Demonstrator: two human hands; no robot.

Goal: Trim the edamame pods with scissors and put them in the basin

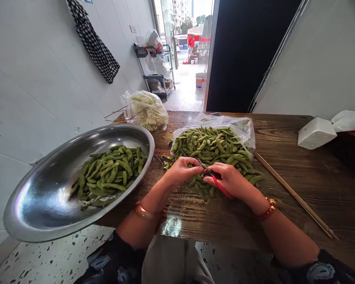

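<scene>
From where I stand, the only lettering I can pick out is a line of pale marks on a red banner [182,36] beyond the doorway, too small to read, and the bucket [200,81] out there carries a coloured print, just as illegible. At the left end of the wooden table [286,138], reaching past its edge, is a wide steel basin [41,197] with a heap of green pods [109,169] gathered on its right-hand side. A clear plastic bag [246,132] lies with its mouth towards the person, and a bigger pile of pods [215,144] spills out of it onto the wood. Behind the basin, another clear bag [149,112] holds something pale and frilly, with thin sticks beside it. The right hand [226,179] has its fingers closed round the red-handled scissors [217,183], at the near side of the pile. The left hand [185,171] meets the blades, thumb and fingertips pinched together; whether a pod sits between them, I can't tell. Long wooden sticks [296,193] lie to the right of the pods, and a white box [317,133] with tissue stands at the far right
</scene>
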